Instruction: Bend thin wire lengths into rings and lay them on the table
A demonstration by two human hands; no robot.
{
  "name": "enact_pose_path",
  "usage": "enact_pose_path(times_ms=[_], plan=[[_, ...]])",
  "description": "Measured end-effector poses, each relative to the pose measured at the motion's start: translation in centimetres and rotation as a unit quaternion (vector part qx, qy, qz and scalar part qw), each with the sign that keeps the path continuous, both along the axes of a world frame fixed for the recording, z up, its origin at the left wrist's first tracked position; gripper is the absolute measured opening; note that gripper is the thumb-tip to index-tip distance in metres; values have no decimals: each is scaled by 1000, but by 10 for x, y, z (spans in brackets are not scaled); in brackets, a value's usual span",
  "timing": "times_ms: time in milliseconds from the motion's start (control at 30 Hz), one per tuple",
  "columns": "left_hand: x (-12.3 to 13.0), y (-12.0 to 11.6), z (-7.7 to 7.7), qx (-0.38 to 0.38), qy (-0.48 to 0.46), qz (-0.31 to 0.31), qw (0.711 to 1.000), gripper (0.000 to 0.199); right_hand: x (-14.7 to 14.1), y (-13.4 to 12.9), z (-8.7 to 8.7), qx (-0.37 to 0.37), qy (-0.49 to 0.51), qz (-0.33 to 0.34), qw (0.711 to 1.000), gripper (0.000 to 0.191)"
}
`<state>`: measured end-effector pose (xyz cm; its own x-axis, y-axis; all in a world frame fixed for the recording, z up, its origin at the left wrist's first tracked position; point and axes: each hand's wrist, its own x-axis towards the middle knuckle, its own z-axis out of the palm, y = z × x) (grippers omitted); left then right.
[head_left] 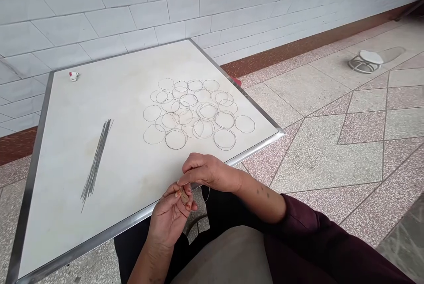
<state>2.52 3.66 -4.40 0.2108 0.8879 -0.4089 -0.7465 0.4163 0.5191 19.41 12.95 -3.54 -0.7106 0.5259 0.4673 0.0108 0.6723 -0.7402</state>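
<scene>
My left hand (170, 211) is turned palm up at the table's near edge, its thumb and fingers closed on a thin wire (208, 195). A small tan oval shape shows between those fingertips; I cannot make out what it is. My right hand (210, 172) comes over from the right, thumb and forefinger pinching the same wire close to the left fingertips. Part of the wire curves down below the right hand. Beyond both hands, many thin wire rings (175, 139) lie overlapping on the white table (132, 160). To the left rests a bundle of straight grey wires (96, 160).
A small white object with a red part (74, 76) sits at the table's far left corner. Metal trim (258, 142) edges the tabletop. Behind stands a white tiled wall (115, 14). A low round stool (366, 61) is on the tiled floor at right.
</scene>
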Motion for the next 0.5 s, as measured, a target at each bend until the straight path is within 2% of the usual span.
enact_pose_path(times_ms=[67,133,333,500], plan=[[-1,0,-1,-4,5,0,1000,5,0,3,0,62,-19,9,998,21],[-2,1,-2,-2,6,4,1000,6,-1,5,0,92,-34,15,995,22],[-4,1,2,34,13,7,999,9,-2,5,-1,28,27,-27,999,20],[0,0,5,29,6,18,999,10,-1,4,2,-5,24,-29,999,24]])
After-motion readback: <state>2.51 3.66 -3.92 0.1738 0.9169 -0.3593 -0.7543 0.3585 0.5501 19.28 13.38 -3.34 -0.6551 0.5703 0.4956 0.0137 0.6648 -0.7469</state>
